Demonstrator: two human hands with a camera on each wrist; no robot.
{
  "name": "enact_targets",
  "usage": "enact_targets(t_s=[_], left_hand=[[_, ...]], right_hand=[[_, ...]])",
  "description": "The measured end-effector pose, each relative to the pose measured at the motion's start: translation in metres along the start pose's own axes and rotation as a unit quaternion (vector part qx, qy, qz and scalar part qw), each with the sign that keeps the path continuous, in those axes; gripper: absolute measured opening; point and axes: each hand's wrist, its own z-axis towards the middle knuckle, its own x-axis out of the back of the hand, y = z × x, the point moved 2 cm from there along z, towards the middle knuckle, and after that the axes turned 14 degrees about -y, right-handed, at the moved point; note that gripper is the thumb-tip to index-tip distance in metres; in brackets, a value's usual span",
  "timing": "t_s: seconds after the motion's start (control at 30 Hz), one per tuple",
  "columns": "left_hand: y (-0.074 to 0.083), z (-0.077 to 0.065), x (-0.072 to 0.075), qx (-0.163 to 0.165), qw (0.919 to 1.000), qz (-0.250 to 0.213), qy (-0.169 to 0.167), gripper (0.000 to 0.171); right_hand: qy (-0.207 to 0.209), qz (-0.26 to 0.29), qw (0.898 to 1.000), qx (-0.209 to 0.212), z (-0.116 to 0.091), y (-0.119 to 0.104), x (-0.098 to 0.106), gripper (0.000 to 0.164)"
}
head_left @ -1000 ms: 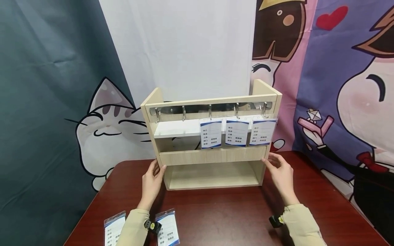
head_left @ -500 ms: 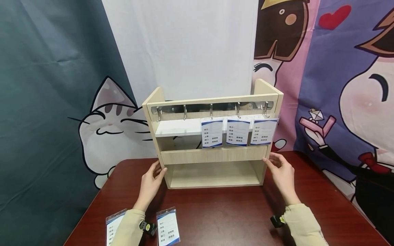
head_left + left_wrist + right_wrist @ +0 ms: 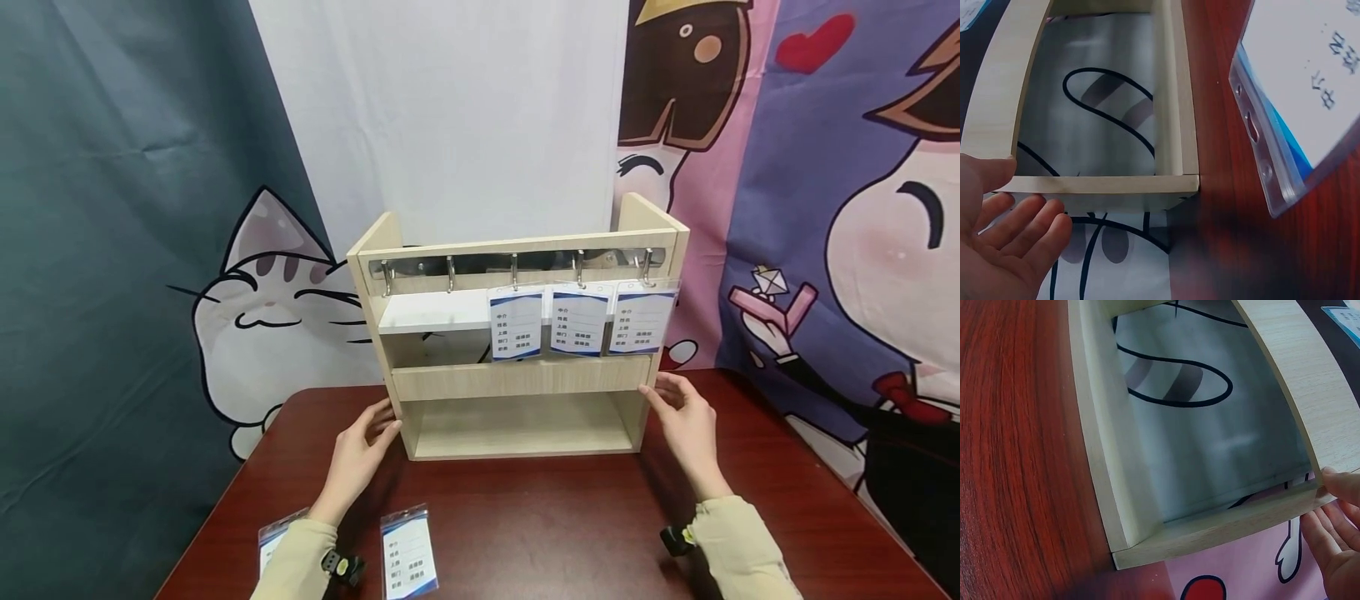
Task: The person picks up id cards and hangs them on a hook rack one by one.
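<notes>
A small pale wooden shelf (image 3: 517,381) stands upright on the table, with a metal rail of several hooks across its upper front. Three clear-sleeved name badges, the left (image 3: 516,325), middle (image 3: 580,322) and right (image 3: 642,320), hang from hooks on its right half. My left hand (image 3: 356,450) is at the lower left side; in the left wrist view its fingers lie loosely spread beside the panel, thumb near the front edge. On the other side, my right hand (image 3: 686,425) pinches the shelf's side panel, thumb in front and fingers outside.
Two more badges lie on the dark red table (image 3: 540,525): one (image 3: 409,553) right of my left wrist, another (image 3: 276,535) partly under the left sleeve. A white cloth (image 3: 450,108) and cartoon-printed curtains hang behind the shelf.
My left hand has loosened and drawn slightly down and left from the shelf's side, its forearm shifting left over the outer badge. The right hand keeps its place, and the shelf looks still.
</notes>
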Motion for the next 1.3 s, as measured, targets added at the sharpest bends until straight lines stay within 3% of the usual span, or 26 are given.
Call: enact_targets(t_s=[0.63,1.0,1.3], left_hand=[[0.007,-0.023,0.016,0.001,0.9962,0.075,-0.045,0.039],[0.007,-0.043,0.02,0.032,0.9917,0.099,-0.076,0.038],[-0.001,-0.059,0.015,0.067,0.9884,0.084,-0.107,0.039]], right_hand=[[-0.006,0.006,1.0,0.011,0.004,-0.001,0.004,0.038],[-0.017,-0.004,1.0,0.01,0.003,-0.001,0.01,0.039],[-0.021,0.0,1.0,0.016,0.002,0.002,0.004,0.038]])
